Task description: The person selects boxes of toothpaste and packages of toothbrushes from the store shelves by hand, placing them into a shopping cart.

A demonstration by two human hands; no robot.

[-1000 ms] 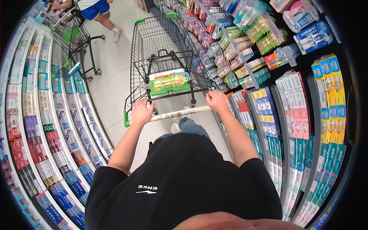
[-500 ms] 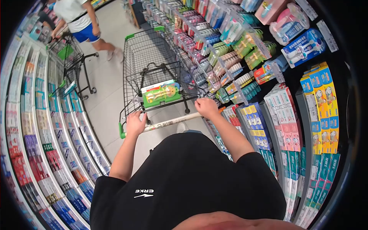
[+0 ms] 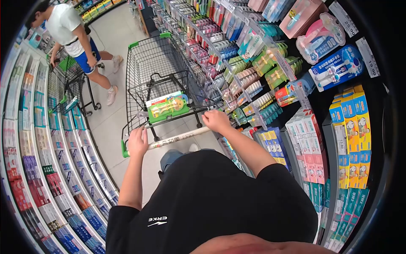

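Note:
Both hands rest on the pale handlebar [image 3: 182,137] of a wire shopping cart [image 3: 154,63]. My left hand [image 3: 138,142] closes round the bar's left end, beside its green end cap [image 3: 124,149]. Toward the bar's right end, my right hand [image 3: 216,121] has its fingers wrapped round it. A green and white package [image 3: 167,107] with a cartoon figure lies in the cart's seat area, just beyond the bar. The rest of the basket that shows holds nothing.
Shelves of boxed goods [image 3: 55,169] curve along the left. Racks of toothbrushes [image 3: 253,76] and stacked boxes [image 3: 355,135] line the right, close to the cart. A person [image 3: 76,31] in a white top stands at the upper left beside another cart [image 3: 69,82].
The cart and both hands now appear slightly further left in view. The person at the upper left has come more fully into view, with legs apart. Both hands keep their hold.

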